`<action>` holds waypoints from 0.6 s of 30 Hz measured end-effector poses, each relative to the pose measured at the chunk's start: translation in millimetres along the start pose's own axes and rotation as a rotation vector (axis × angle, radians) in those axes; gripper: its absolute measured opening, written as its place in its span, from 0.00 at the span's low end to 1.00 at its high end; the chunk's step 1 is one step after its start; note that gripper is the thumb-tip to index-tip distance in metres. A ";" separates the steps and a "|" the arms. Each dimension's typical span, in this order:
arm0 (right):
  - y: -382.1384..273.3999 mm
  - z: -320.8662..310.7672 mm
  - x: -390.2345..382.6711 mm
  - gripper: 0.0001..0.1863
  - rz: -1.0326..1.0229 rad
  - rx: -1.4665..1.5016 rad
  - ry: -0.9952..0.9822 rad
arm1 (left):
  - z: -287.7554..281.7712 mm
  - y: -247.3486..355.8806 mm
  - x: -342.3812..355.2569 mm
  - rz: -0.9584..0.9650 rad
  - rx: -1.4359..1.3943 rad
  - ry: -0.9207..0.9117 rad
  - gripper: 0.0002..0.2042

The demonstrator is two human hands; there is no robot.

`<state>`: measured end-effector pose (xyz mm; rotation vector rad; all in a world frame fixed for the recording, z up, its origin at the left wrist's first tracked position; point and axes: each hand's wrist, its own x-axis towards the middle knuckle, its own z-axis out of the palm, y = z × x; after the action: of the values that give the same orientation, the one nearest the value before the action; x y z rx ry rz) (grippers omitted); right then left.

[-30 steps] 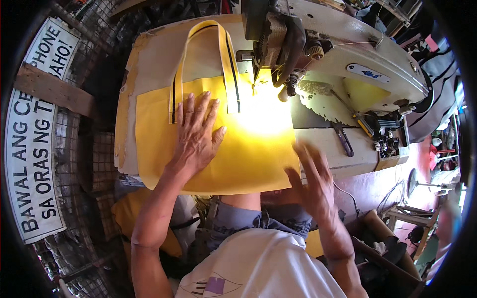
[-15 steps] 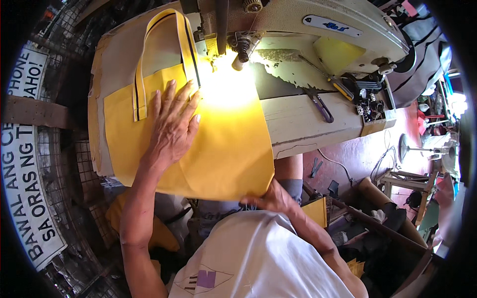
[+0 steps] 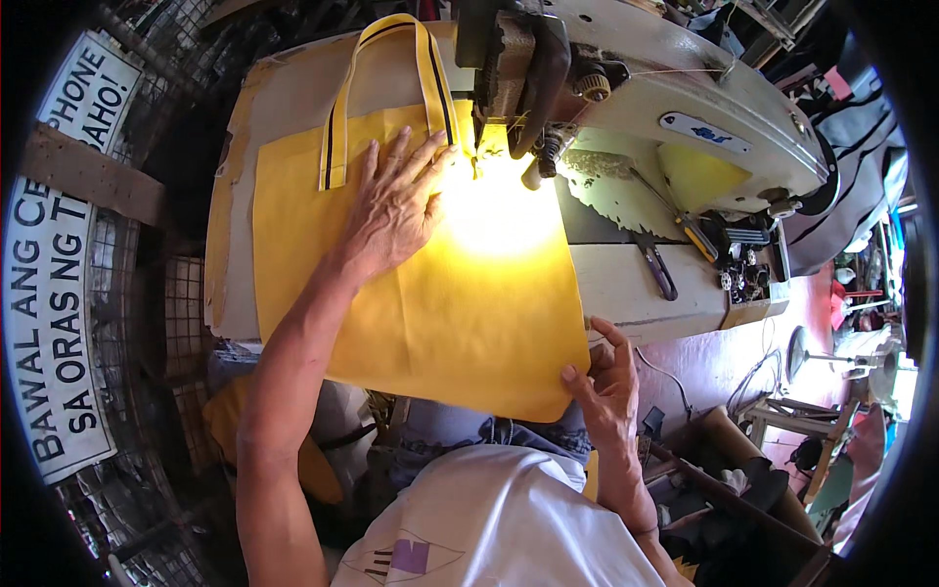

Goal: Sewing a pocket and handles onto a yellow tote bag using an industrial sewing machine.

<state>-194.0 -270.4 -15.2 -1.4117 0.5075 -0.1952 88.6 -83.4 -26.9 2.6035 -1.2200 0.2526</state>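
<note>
Left hand (image 3: 396,205) is lying spread on yellow panel (image 3: 469,328) beneath sewing machine (image 3: 680,93); right hand (image 3: 608,396) is touching panel's right edge, can't tell if gripping; probably aligning, next move calling for steady flat guiding

On my feed, a white sign (image 3: 57,328) in bold black capitals, a blue-marked pale badge (image 3: 704,132) on the sewing machine (image 3: 778,127)

My left hand (image 3: 399,201) is palm down, fingers extended forward and slightly parted, left forearm (image 3: 293,367) slanting up from below. My right hand (image 3: 610,391) is half-curled, thumb and forefinger apart, right forearm (image 3: 628,494) leaning left.
</note>
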 end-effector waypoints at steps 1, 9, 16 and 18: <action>3.9 -2.9 1.2 0.35 -0.038 -0.182 0.068 | -0.4 -3.3 2.8 -0.007 0.002 0.003 0.27; -11.5 -1.4 5.8 0.28 -0.170 -0.836 0.037 | 6.4 -16.3 3.1 -0.033 0.031 -0.054 0.34; -43.4 27.0 63.3 0.23 -0.621 -0.966 0.003 | 0.4 -15.7 -2.6 -0.025 0.068 -0.059 0.36; -41.9 40.1 89.7 0.24 -0.836 -0.987 -0.100 | -0.4 -15.8 -2.1 -0.030 0.071 -0.061 0.36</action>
<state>-90.3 -279.6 8.6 -2.5404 -0.1603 -0.5904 99.4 -72.0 -29.5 2.7064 -1.2126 0.2157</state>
